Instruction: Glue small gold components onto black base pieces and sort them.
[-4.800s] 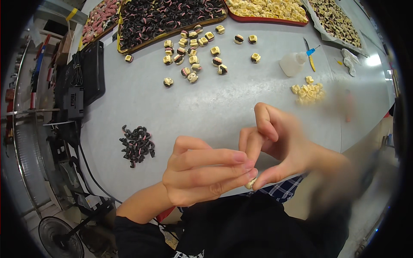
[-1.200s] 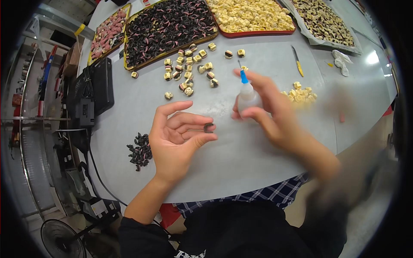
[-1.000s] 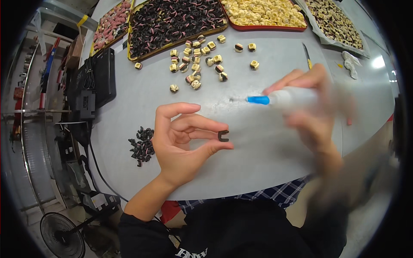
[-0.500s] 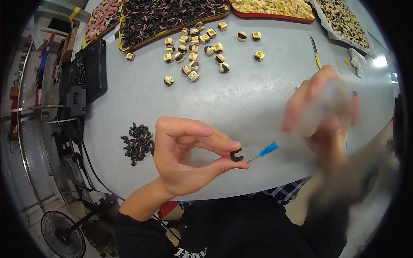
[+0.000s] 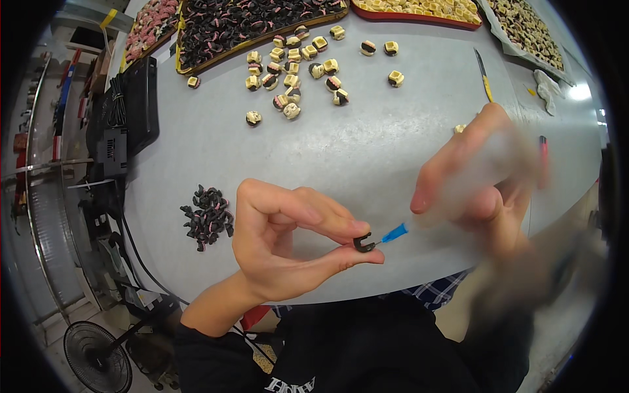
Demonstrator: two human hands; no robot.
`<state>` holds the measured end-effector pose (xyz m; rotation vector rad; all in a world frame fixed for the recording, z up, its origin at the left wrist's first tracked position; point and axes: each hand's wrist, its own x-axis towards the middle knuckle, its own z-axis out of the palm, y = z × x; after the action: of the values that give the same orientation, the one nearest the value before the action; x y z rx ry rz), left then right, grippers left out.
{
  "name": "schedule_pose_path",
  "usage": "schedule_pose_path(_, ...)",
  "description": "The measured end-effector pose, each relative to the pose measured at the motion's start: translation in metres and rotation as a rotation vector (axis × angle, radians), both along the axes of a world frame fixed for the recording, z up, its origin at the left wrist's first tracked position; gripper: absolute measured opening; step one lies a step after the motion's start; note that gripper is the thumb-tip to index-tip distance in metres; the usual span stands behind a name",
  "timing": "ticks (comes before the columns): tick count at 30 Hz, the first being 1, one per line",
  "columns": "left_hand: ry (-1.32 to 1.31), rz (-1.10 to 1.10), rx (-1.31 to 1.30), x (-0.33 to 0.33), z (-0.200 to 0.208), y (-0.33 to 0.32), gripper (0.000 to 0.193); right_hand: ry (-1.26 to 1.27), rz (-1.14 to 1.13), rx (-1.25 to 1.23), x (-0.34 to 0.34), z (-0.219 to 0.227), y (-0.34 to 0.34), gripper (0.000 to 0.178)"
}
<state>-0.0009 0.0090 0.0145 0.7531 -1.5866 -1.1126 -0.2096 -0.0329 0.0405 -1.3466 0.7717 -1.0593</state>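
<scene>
My left hand [image 5: 282,239] pinches a small black C-shaped piece [image 5: 364,243] between thumb and fingertips, its gap facing right. My right hand [image 5: 488,190] is wrapped round a hazy, whitish dispenser [image 5: 475,167] that is too blurred to make out fully. From it a blue needle tip [image 5: 395,232] points down-left, and its thin metal end meets the lower arm of the black piece. Left of my left hand lies a heap of black and pink curved pieces [image 5: 208,219]. Farther off, several small cream-and-black assembled pieces [image 5: 291,80] stand loosely grouped on the grey table [image 5: 314,150].
Along the far edge are a tray of black pieces [image 5: 180,52], a red tray of cream pieces [image 5: 419,21] and a paper-lined tray [image 5: 504,47]. A yellow-handled blade [image 5: 485,82] and crumpled tissue [image 5: 545,92] lie far right. A black device [image 5: 141,105] sits left.
My right hand has come left and a little down, carrying the needle tip into contact with the black piece's lower arm. The black piece has shifted slightly right and down with my left fingertips.
</scene>
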Motion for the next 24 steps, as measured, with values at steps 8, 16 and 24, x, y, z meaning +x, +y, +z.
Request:
schedule_pose_path(8,-0.012,0.001,0.007,-0.0006,-0.0002,0.0006,0.06,-0.001,-0.007,-0.046,0.0009,-0.0049,-0.0006,0.048)
schedule_pose_path(16,-0.018,0.013,0.028,-0.0009,0.0015,0.0016,0.06,0.023,0.019,-0.049,-0.0019,-0.0022,-0.003,0.048)
schedule_pose_path(24,-0.029,0.009,0.026,-0.0002,0.0022,0.0001,0.06,0.06,0.006,-0.057,-0.0032,0.0,-0.0031,0.049)
